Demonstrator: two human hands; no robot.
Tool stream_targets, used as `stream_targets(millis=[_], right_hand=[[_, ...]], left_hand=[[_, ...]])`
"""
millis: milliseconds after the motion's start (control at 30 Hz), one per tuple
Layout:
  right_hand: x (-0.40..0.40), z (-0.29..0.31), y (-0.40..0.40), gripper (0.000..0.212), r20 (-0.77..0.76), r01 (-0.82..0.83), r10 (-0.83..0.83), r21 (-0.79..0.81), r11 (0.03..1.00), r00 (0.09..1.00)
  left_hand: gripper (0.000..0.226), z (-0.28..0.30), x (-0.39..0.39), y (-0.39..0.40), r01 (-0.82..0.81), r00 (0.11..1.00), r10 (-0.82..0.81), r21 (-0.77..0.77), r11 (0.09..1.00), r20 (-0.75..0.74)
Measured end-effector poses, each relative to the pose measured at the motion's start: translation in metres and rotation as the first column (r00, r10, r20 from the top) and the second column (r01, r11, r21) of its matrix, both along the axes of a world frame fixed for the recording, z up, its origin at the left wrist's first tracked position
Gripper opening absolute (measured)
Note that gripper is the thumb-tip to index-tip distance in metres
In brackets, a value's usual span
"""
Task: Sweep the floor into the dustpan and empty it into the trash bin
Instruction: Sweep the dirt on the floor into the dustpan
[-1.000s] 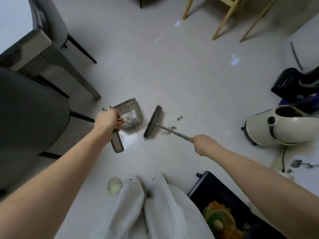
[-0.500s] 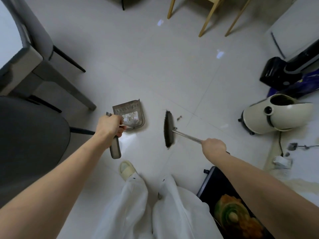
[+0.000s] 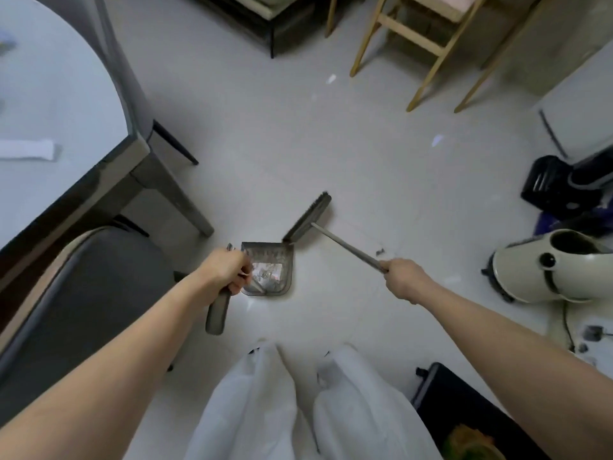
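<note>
I see the dustpan [image 3: 269,269] at frame centre on the pale tiled floor [image 3: 265,134], scraps of debris inside it, my left hand [image 3: 223,273] clenched around its handle; the broom [image 3: 308,218] head touches the pan's upper right corner, my right hand [image 3: 399,279] grasping the metal shaft. A few crumbs [image 3: 379,251] lie on the tile just right of the shaft. Table [image 3: 59,104] upper left, grey chair [image 3: 83,293] lower left, wooden stool [image 3: 428,38] top right, cream appliance [image 3: 557,267] far right.
</note>
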State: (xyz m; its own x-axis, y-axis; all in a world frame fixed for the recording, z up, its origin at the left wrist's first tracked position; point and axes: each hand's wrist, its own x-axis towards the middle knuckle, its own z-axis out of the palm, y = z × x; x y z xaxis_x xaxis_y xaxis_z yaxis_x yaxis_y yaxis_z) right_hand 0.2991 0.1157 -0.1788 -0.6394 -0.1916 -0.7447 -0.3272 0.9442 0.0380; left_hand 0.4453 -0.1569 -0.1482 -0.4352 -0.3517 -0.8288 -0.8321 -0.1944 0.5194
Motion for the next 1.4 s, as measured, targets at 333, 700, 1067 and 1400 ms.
stream_targets(millis=[333, 700, 1067, 1400], right_hand=[[-0.034, -0.016, -0.163, 0.045, 0.167, -0.264, 0.277, -0.098, 0.96, 0.946], [-0.067, -0.009, -0.218, 0.035, -0.018, -0.896, 0.897, -0.038, 0.441, 0.442], [-0.05, -0.041, -0.298, 0.038, -0.017, -0.979, 0.979, -0.001, 0.205, 0.205], [-0.075, -0.076, -0.301, 0.027, 0.22, -0.888, 0.861, 0.064, 0.456, 0.458]], left_hand=[[0.008, 0.004, 0.017, 0.002, 0.093, 0.98, -0.068, -0.13, 0.987, 0.186], [0.026, 0.024, 0.008, 0.06, -0.304, 0.856, 0.374, -0.238, 0.923, 0.357], [0.017, 0.025, 0.01, 0.059, -0.606, 0.635, 0.714, -0.382, 0.698, 0.295], [0.024, 0.027, -0.01, 0.042, -0.657, 0.593, 0.745, -0.352, 0.667, 0.305]])
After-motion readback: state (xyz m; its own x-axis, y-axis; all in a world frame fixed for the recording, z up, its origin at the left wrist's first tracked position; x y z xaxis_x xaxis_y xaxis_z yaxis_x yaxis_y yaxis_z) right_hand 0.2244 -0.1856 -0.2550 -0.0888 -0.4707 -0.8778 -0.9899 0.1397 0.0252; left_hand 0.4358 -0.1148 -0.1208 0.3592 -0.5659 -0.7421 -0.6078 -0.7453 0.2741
